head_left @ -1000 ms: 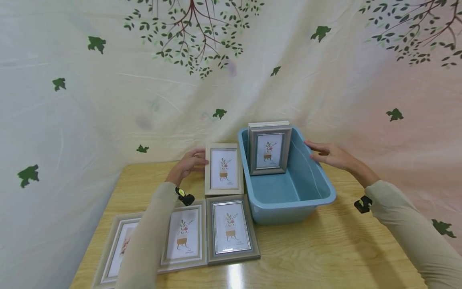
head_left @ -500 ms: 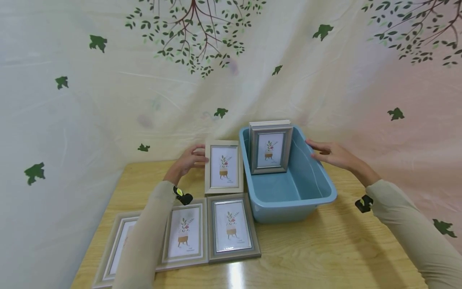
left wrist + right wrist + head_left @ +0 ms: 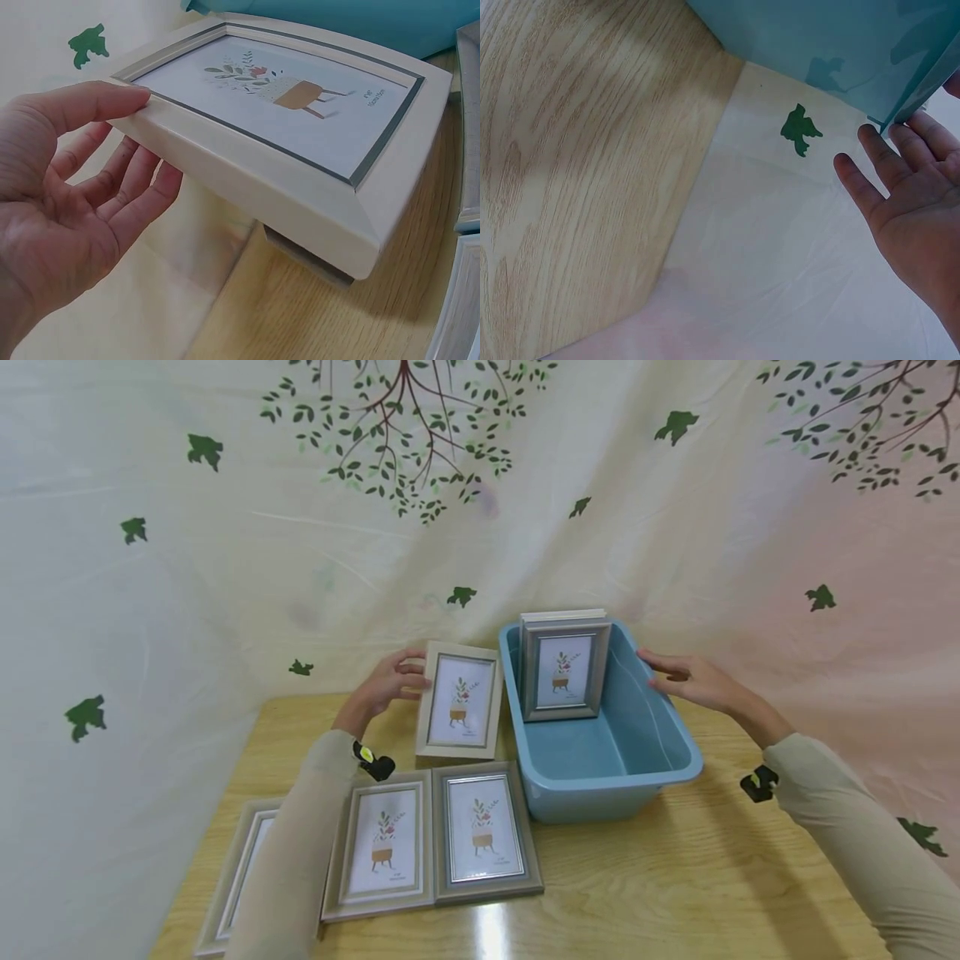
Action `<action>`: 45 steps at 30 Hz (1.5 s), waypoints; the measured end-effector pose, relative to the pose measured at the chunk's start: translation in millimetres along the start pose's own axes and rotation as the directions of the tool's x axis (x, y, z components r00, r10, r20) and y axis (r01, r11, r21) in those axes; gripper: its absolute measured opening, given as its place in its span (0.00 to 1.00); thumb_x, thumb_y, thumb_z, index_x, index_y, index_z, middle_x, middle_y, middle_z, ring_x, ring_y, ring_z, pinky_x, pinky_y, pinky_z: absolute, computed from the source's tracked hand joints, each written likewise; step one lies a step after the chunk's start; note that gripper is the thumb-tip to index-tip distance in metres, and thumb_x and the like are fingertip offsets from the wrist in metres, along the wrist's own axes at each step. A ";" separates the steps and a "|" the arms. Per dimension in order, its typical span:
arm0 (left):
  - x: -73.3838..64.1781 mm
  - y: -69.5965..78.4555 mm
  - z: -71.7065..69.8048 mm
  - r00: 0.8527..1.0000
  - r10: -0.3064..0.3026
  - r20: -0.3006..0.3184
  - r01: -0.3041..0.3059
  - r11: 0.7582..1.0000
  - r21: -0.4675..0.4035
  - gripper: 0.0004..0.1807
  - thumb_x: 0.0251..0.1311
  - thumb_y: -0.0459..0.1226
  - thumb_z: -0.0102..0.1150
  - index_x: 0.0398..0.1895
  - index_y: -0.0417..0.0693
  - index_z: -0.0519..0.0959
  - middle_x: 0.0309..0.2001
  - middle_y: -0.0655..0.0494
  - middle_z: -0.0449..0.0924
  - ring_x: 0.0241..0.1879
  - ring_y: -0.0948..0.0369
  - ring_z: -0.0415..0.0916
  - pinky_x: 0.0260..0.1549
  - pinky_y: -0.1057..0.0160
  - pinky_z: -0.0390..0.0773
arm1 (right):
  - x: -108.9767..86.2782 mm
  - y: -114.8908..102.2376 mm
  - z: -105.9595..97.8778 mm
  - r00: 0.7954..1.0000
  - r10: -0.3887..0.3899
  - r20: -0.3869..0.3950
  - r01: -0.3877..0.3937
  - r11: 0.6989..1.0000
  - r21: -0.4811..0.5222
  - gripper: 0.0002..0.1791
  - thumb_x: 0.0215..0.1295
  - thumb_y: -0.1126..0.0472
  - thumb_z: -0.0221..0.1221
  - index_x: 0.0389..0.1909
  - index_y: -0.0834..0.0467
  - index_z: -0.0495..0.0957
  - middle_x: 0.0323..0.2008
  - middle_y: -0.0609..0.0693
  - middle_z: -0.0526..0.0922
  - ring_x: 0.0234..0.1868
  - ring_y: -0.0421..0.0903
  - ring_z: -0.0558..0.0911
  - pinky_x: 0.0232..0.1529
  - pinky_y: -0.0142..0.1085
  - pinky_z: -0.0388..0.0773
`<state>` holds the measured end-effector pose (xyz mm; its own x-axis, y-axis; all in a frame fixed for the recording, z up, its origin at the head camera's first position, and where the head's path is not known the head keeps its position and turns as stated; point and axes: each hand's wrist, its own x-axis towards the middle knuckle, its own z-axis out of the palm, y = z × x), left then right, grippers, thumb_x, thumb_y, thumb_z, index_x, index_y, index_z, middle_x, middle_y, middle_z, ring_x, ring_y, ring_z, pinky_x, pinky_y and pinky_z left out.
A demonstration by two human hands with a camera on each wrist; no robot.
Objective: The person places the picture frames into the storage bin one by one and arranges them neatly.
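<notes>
My left hand [image 3: 390, 683] pinches the left edge of a cream picture frame [image 3: 422, 710], thumb on its face and fingers beneath. The frame is tilted, its near corner raised over the table in the left wrist view; it holds a print of a potted plant. My right hand [image 3: 693, 681] rests at the right rim of a blue plastic basin [image 3: 588, 800], its fingers fairly straight along the rim and outer wall. Inside the basin a grey picture frame [image 3: 562, 672] stands upright, with a white-edged frame [image 3: 562, 615] behind it.
On the wooden table [image 3: 637, 893] lie a grey frame [image 3: 487, 893] and a beige frame [image 3: 382, 847] side by side. Another frame [image 3: 225, 902] at the left is partly hidden by my left sleeve. A printed curtain [image 3: 345, 568] hangs behind.
My left hand has lifted the cream frame and tilted it, shifting it slightly left, away from the basin and the grey frame below. The right hand stays at the basin's rim.
</notes>
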<state>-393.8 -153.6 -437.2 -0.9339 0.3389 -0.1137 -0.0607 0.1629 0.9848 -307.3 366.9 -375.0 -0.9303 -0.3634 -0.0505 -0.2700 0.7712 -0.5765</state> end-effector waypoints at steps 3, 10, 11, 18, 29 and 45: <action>-3.8 4.7 -1.0 1.000 0.006 -0.005 -0.006 1.000 0.019 0.31 0.64 0.25 0.60 0.71 0.39 0.65 0.62 0.35 0.74 0.49 0.57 0.79 0.46 0.55 0.86 | -0.6 -0.2 -1.3 1.000 0.002 0.002 -0.002 1.000 -0.003 0.36 0.78 0.48 0.54 0.80 0.53 0.53 0.78 0.62 0.56 0.73 0.72 0.63 0.65 0.71 0.66; -13.2 17.8 -6.4 1.000 0.021 -0.009 -0.020 0.994 0.108 0.33 0.63 0.26 0.62 0.72 0.39 0.65 0.64 0.32 0.73 0.51 0.54 0.79 0.50 0.51 0.86 | 0.7 4.3 -3.4 1.000 -0.021 -0.008 0.020 1.000 -0.022 0.36 0.77 0.49 0.54 0.80 0.54 0.55 0.78 0.62 0.58 0.74 0.71 0.63 0.66 0.69 0.66; -14.4 19.8 -7.4 1.000 0.021 -0.011 -0.019 0.993 0.118 0.33 0.63 0.26 0.62 0.72 0.39 0.66 0.64 0.32 0.74 0.52 0.53 0.79 0.50 0.50 0.86 | 0.9 4.8 -3.7 1.000 -0.024 -0.011 0.023 0.999 -0.028 0.36 0.77 0.49 0.54 0.80 0.54 0.55 0.77 0.62 0.58 0.74 0.70 0.64 0.66 0.69 0.66; -23.8 33.1 -15.3 0.998 0.038 -0.047 -0.030 0.989 0.146 0.32 0.64 0.27 0.62 0.72 0.41 0.66 0.64 0.34 0.74 0.52 0.54 0.79 0.47 0.56 0.86 | 0.0 5.8 -5.1 1.000 -0.018 -0.006 0.018 0.999 -0.039 0.36 0.77 0.47 0.54 0.80 0.52 0.55 0.77 0.62 0.58 0.74 0.71 0.64 0.66 0.70 0.66; -41.5 61.5 -21.8 0.985 0.117 -0.125 -0.102 0.988 0.116 0.31 0.65 0.27 0.62 0.71 0.42 0.66 0.58 0.44 0.76 0.43 0.65 0.81 0.40 0.66 0.86 | -2.5 5.8 -6.4 0.999 -0.034 0.000 0.034 0.999 -0.037 0.36 0.77 0.48 0.54 0.80 0.52 0.55 0.77 0.62 0.59 0.73 0.71 0.65 0.64 0.70 0.68; -55.7 98.4 -21.2 0.946 0.233 -0.224 -0.230 0.972 0.041 0.26 0.64 0.29 0.63 0.66 0.46 0.71 0.49 0.56 0.79 0.45 0.63 0.81 0.38 0.67 0.86 | -6.1 8.0 -3.4 1.000 -0.028 0.003 0.028 1.000 -0.006 0.36 0.77 0.47 0.54 0.80 0.49 0.54 0.77 0.62 0.58 0.70 0.71 0.68 0.62 0.69 0.71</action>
<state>-355.2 -176.1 -331.1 -0.9768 0.1512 0.1516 0.1701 0.1186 0.9783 -304.6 377.1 -376.6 -0.9215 -0.3866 -0.0368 -0.2975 0.7638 -0.5728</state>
